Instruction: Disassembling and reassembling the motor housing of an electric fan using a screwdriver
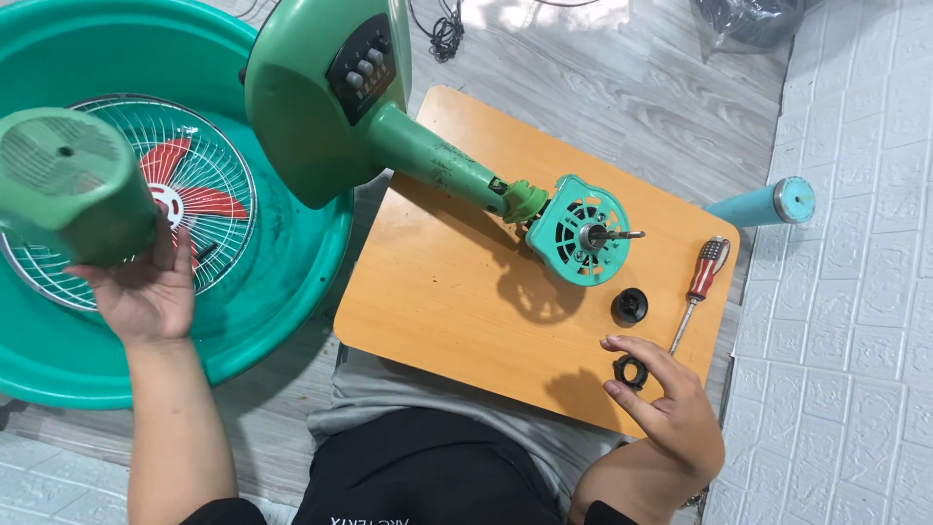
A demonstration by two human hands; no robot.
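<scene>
My left hand (146, 292) grips a green plastic fan motor cover (73, 185), held above a big teal basin (292, 282). Inside the basin lie a white wire fan guard (219, 194) and red fan blades (199, 199). A green fan stand with a round base (311, 107) lies across a small wooden table (447, 292), its teal motor housing (583, 231) facing up with the shaft showing. My right hand (671, 408) hovers with fingers apart just right of a black ring nut (629, 371). A black knob (629, 306) sits a little further up the table.
A red-handled screwdriver (702, 282) lies near the table's right edge. A teal cylinder (768, 204) lies on the floor beyond it. A black cable (445, 29) and a dark plastic bag (748, 19) lie at the top. White textured mats cover the floor at right.
</scene>
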